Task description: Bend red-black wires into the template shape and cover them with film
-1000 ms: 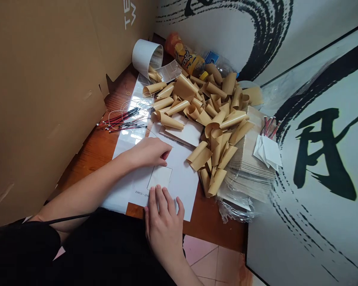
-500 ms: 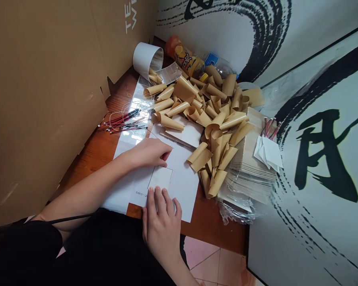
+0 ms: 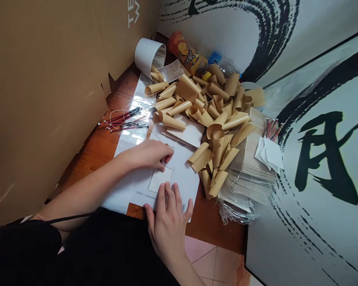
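Note:
A printed white sheet (image 3: 183, 174) lies on the table under both hands, lettered "DRS-206DC" in part. On it is a pale, dark-edged rectangle (image 3: 158, 183); I cannot tell whether it is a separate piece. My left hand (image 3: 152, 154) is closed, its fingers curled under and its thumb at the rectangle's top edge. Thin wire-like ends (image 3: 169, 145) show just beyond its knuckles; what the fingers hold is hidden. My right hand (image 3: 170, 218) is open, palm down, fingers spread, with fingertips on the rectangle's lower right and the sheet beside it.
Curled brown paper pieces (image 3: 189, 89) pile up beyond the sheet. Red-black connector wires (image 3: 125, 119) lie at left. A white label roll (image 3: 144, 53) and bottles (image 3: 192, 57) stand behind. Stacked flat boards (image 3: 250, 159) sit at right; a large cardboard box (image 3: 47, 99) walls the left.
My right hand has shifted slightly right and spread its fingers, uncovering more of the rectangle and the lettering. My left thumb has dropped slightly onto the rectangle's top edge.

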Demonstrator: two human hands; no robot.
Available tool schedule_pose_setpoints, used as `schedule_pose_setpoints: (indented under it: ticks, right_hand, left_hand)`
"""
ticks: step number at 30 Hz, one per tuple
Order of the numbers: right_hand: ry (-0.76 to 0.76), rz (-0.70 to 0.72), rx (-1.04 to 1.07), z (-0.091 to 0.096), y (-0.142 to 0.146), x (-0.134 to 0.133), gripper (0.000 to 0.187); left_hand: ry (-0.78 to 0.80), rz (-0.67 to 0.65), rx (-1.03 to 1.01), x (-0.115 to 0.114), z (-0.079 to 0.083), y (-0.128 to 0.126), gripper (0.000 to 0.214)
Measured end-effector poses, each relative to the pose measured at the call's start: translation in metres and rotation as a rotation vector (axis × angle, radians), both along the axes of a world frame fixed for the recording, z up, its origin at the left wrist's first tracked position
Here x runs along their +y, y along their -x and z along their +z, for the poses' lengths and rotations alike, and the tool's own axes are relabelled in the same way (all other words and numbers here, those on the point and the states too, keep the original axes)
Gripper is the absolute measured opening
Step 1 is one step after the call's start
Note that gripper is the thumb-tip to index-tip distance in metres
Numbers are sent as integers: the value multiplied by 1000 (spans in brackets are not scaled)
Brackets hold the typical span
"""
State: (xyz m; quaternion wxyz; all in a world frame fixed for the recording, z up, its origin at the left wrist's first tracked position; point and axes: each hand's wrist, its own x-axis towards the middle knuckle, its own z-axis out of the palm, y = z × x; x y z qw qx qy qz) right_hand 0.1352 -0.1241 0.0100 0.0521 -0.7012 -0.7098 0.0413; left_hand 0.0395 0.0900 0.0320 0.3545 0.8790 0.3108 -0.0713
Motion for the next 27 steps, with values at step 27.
schedule_pose_setpoints:
  ticks: [27]
  right_hand:
    - [-41,-30,-29,-6,17,52,53]
  left_hand:
    - [-121,173,-165,5,-6,2,18]
